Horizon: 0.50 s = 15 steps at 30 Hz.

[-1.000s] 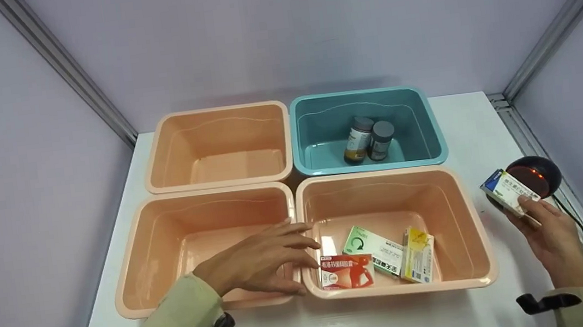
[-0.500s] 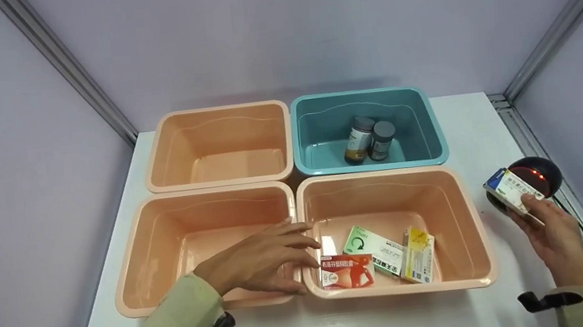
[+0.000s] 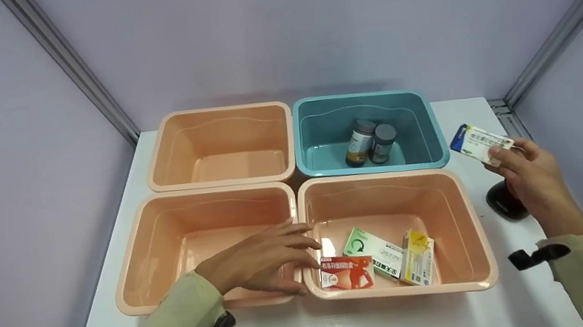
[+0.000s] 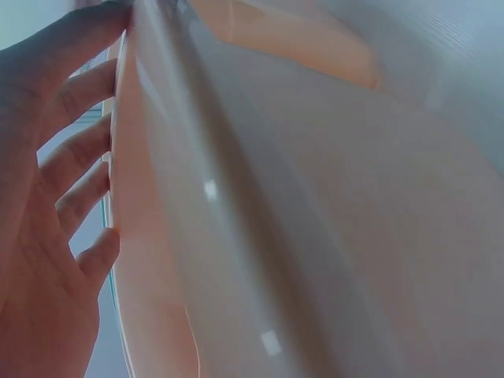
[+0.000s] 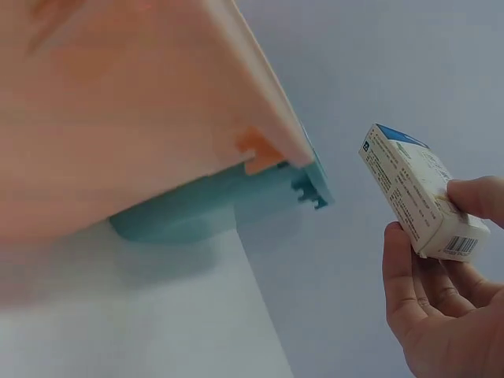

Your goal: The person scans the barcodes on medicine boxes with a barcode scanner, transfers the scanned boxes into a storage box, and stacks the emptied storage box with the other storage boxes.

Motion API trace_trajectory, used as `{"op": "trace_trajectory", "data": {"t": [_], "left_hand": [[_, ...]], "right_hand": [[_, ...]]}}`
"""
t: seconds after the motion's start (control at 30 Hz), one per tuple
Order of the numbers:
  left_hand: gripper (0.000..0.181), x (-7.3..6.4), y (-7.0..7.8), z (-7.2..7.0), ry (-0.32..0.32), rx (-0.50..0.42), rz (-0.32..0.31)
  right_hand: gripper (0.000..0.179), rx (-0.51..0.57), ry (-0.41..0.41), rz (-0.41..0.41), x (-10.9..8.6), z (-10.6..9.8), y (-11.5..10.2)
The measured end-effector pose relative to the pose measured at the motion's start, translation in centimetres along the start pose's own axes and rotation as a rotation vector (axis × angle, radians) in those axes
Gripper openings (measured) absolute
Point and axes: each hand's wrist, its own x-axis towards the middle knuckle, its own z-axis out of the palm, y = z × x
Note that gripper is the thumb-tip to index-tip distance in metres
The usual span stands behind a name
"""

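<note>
My right hand [image 3: 534, 174] pinches a white and blue medicine box [image 3: 481, 144] between thumb and fingers, raised to the right of the teal bin [image 3: 441, 152]. In the right wrist view the medicine box [image 5: 421, 193] shows a barcode on its end. My left hand [image 3: 261, 257] lies with fingers spread across the meeting rims of the two front peach bins; in the left wrist view the fingers [image 4: 79, 153] reach along a bin's rim. Inside the front right bin [image 3: 477, 252] lie a red box [image 3: 347, 272], a green and white box [image 3: 375, 250] and a yellow and white box [image 3: 417, 258].
Two dark-capped bottles, one a taller bottle [image 3: 360, 143], stand in the teal bin. The back left bin [image 3: 159, 162] and front left bin [image 3: 133, 269] are peach. A black scanner [image 3: 505, 202] stands on the white table [image 3: 461, 111], partly hidden behind my right hand.
My right hand has lifted the medicine box up and left, away from the scanner and toward the teal bin. The left hand has stayed where it was.
</note>
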Motion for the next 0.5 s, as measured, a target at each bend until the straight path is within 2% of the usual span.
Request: {"op": "trace_trajectory", "data": {"t": [0.1, 0.17, 0.27, 0.33, 0.43, 0.5], "left_hand": [[0.046, 0.1, -0.1, 0.0, -0.006, -0.007, -0.004], [0.046, 0.2, -0.2, 0.0, -0.009, -0.004, -0.003], [0.046, 0.3, -0.3, 0.0, -0.014, 0.001, -0.004], [0.047, 0.4, -0.4, 0.0, -0.015, 0.003, -0.005], [0.047, 0.4, -0.5, 0.1, -0.014, 0.0, -0.004], [0.047, 0.4, -0.6, 0.1, -0.01, 0.002, 0.001]], "right_hand": [[0.029, -0.16, -0.065, -0.063, 1.5, 3.1, 0.0], [0.031, -0.309, -0.101, -0.095, 2.4, 5.2, 0.1], [0.039, -0.542, -0.145, -0.125, 3.8, 8.5, 0.7], [0.048, -0.65, -0.183, -0.122, 4.6, 10.7, 1.1], [0.057, -0.749, -0.242, -0.114, 5.6, 14.2, 2.0], [0.059, -0.758, -0.28, -0.093, 6.2, 16.4, 2.7]]}}
